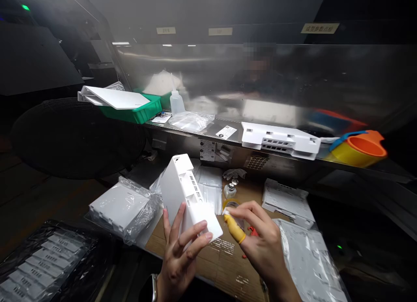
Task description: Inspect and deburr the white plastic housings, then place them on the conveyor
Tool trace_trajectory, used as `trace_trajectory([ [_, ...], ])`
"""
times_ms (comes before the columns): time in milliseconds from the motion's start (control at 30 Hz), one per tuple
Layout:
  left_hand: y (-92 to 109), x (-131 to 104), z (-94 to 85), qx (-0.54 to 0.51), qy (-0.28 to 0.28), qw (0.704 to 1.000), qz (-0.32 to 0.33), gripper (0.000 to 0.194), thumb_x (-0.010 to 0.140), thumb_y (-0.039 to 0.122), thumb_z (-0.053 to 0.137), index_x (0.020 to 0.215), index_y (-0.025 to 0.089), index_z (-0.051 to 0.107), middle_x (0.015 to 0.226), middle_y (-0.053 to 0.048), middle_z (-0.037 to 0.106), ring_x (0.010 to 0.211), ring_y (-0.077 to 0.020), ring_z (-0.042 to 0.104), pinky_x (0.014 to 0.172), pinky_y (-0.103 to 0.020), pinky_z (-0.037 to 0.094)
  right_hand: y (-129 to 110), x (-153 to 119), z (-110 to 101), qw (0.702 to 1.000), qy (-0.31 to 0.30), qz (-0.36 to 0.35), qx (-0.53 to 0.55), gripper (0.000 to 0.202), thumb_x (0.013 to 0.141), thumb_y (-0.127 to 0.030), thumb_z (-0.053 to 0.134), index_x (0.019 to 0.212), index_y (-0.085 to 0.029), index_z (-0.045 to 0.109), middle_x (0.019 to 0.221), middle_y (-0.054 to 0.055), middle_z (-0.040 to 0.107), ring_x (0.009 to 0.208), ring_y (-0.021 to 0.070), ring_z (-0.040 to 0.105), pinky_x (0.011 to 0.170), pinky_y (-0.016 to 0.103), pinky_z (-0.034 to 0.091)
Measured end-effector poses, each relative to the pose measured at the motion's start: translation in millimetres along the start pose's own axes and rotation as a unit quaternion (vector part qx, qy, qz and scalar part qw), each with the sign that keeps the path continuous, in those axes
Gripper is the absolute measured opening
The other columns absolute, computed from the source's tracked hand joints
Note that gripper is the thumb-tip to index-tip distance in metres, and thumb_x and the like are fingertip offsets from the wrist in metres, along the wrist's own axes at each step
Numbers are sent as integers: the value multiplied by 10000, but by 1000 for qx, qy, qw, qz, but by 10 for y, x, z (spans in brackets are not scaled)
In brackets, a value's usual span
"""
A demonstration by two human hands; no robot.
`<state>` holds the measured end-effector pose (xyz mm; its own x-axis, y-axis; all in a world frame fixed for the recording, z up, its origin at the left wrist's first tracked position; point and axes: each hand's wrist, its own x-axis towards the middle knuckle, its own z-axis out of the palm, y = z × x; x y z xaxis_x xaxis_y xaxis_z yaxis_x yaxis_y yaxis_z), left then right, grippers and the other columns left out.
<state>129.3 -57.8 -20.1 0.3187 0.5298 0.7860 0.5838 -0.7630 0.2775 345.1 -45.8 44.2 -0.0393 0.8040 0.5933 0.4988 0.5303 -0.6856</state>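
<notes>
A white plastic housing [182,193] with rectangular port openings along its narrow side stands tilted in my left hand [184,254]. The fingers of that hand are spread along its lower edge and front face. Just right of the housing, apart from it, is my right hand [260,237], its thumb in a yellow finger cot [235,230]. Thumb and index finger pinch a small white wad [226,211], maybe cloth or cotton. Behind that hand lie a roll of tape [230,203] and a small clear bottle with a metal top [230,189]. Something red, partly hidden, sits under the hand.
Bagged white panels [120,204] lie left, more panels [286,202] right, on a cardboard-covered table [224,267]. The shelf above bears a green bin [140,113], a squeeze bottle [176,103], another white housing [280,139] and a yellow-orange tape holder [356,150]. A dark fan [74,137] stands left.
</notes>
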Motion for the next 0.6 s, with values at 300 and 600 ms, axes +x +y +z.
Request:
trace_trajectory([
  [300, -29, -80, 19, -63, 10, 997, -49, 605, 853, -133, 539, 1310, 254, 625, 1371, -23, 657, 1528, -392, 318, 1243, -749, 123, 525, -13, 124, 986, -61, 126, -91, 95, 950, -273, 646, 986, -252, 731, 947, 12, 676, 855, 157, 641, 763, 269, 484],
  [600, -266, -152, -162, -418, 167, 652, -610, 710, 957, 431, 618, 1579, 472, 278, 1469, -4, 633, 1372, -300, 571, 1107, -518, 526, 2206, -595, 972, 922, -104, 326, -181, 244, 983, -376, 656, 1095, -159, 667, 1045, 42, 696, 869, 166, 681, 783, 357, 591],
])
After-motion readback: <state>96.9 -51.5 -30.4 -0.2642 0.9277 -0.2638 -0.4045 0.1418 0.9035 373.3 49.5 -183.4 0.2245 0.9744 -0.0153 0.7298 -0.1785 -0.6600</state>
